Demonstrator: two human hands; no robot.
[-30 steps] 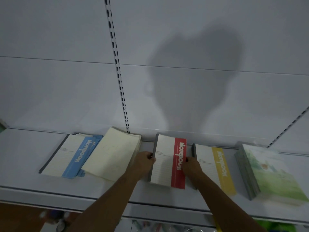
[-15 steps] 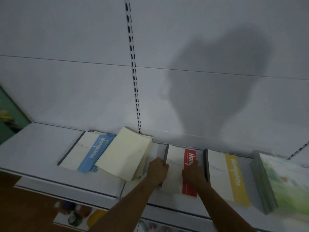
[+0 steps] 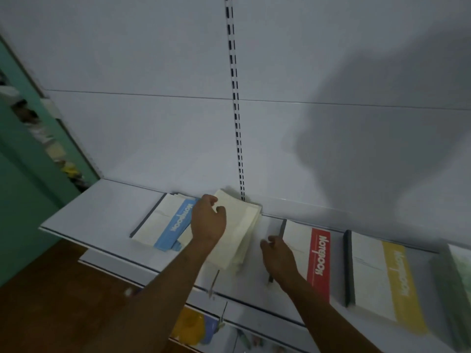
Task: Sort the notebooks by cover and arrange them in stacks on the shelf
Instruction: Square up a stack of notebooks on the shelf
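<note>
On the white shelf (image 3: 84, 212), at about nine o'clock, a blue notebook stack (image 3: 163, 225) is lying fanned, reading "Notebook". The left hand (image 3: 207, 221) is hovering over the cream stack (image 3: 239, 230) beside it at ten o'clock, fingers loosely curled and grasping nothing. That stack is sitting askew and overlapping the blue one; I think a careless nudge could spill it. At six o'clock the right hand (image 3: 276, 253) is resting by the red stack (image 3: 309, 256); its grip I cannot tell. Red and yellow stack (image 3: 382, 276) at three o'clock also read "Notebook".
</note>
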